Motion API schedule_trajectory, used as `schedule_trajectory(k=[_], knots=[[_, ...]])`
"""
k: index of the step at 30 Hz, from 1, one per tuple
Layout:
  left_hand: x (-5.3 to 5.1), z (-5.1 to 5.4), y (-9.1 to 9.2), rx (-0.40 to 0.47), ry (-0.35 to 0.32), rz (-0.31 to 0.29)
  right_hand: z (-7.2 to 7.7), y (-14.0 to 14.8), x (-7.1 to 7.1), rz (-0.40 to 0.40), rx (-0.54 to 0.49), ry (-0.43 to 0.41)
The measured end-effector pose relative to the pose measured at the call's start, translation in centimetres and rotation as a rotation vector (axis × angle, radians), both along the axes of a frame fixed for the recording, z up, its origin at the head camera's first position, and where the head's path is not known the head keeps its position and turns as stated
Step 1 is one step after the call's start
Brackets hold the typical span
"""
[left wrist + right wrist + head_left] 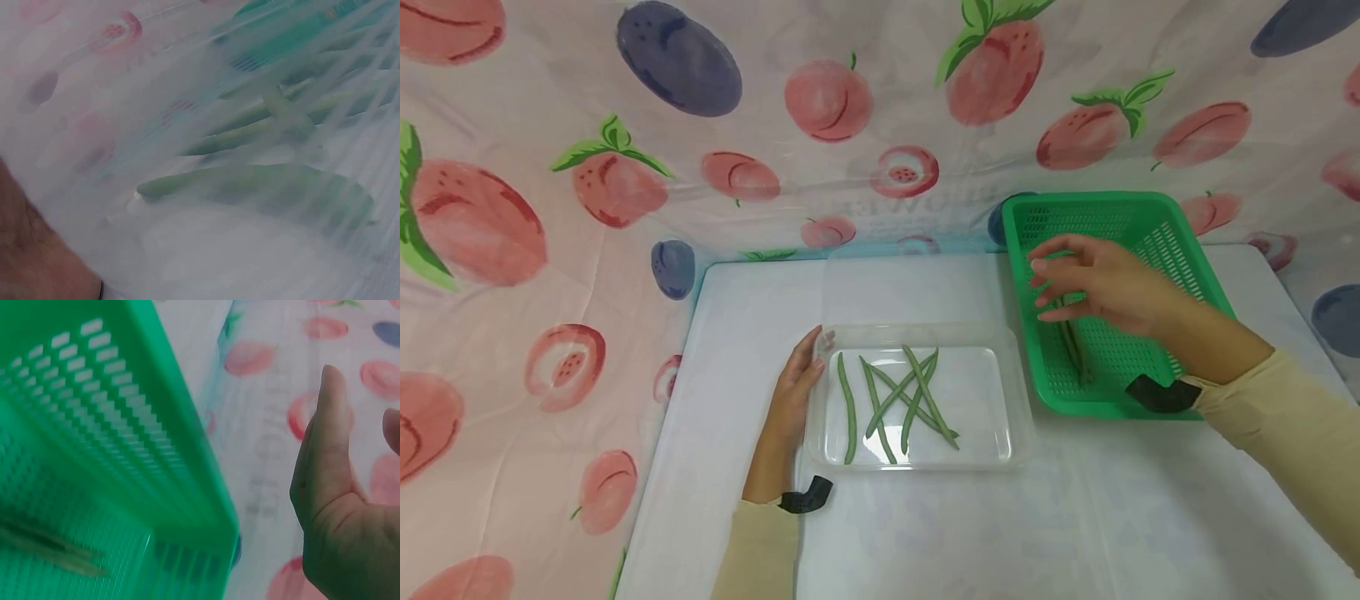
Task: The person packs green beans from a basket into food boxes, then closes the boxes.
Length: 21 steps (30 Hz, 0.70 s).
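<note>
Left grip (790, 390): I pinched the clear container (976, 404) at its left edge.
Right grip (1108, 287): I held it spread above the green basket (1172, 242).
Green beans (852, 414): lay inside the container.

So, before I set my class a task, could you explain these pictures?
There is no machine: a person works bare-handed. The widest picture comes from a camera worn on the head, looking forward and down; the other two come from cameras on the left and right wrists. On the white table are a clear container, with green beans lying in it, and a green basket, with a few pods inside. The left hand holds the container's left side; the right hand is over the basket, holding nothing.
</note>
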<state>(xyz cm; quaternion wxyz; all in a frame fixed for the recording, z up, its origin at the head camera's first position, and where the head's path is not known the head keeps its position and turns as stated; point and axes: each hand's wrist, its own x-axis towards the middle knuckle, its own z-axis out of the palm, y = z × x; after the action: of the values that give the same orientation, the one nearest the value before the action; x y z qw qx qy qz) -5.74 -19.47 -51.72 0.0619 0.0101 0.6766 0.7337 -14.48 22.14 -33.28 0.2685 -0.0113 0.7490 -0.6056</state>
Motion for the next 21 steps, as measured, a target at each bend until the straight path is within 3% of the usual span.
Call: schedule_trajectory(k=[7,21], knots=[[0.0,0.0,0.0,0.003,0.001,0.002,-0.7,3.3,-1.7,-0.04,0.008,-0.001],[0.0,-0.1,0.0,-0.007,-0.005,0.001,-4.6,8.4,-4.8,-0.08,0.068,-0.087]])
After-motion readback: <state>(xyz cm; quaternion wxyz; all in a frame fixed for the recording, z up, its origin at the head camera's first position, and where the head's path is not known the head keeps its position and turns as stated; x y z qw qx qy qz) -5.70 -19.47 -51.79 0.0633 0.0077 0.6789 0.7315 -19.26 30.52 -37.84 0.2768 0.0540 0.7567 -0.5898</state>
